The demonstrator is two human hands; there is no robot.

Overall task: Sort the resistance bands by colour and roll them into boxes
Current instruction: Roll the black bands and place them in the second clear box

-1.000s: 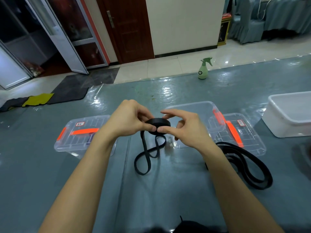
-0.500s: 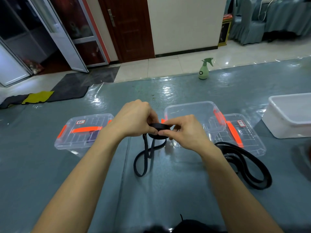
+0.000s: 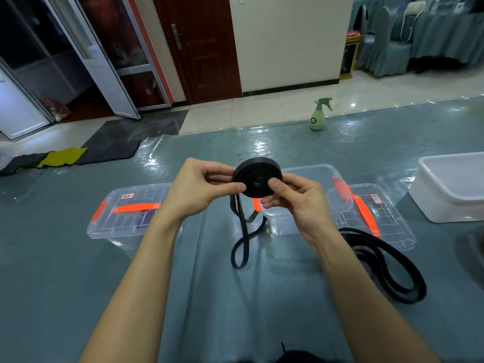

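A black resistance band, partly wound into a flat roll (image 3: pixel 255 174), is held up between both hands above the table. My left hand (image 3: pixel 199 187) pinches the roll's left edge and my right hand (image 3: pixel 290 197) pinches its right side with the thumb on the face. The unrolled tail (image 3: pixel 242 242) hangs down in a loop onto the table. An open clear box (image 3: pixel 314 174) stands just behind my right hand. Another black band (image 3: pixel 387 268) lies loose at the right.
A lidded clear box (image 3: pixel 128 213) with orange latches and something purple inside stands at the left. A clear lid (image 3: pixel 382 218) with an orange handle lies right of the open box. A white tub (image 3: pixel 455 187) sits far right. A green spray bottle (image 3: pixel 318 115) stands beyond.
The roll has been lifted and tilted so its flat face points toward me. More band is wound on, and the hanging loop has shortened and drawn up.
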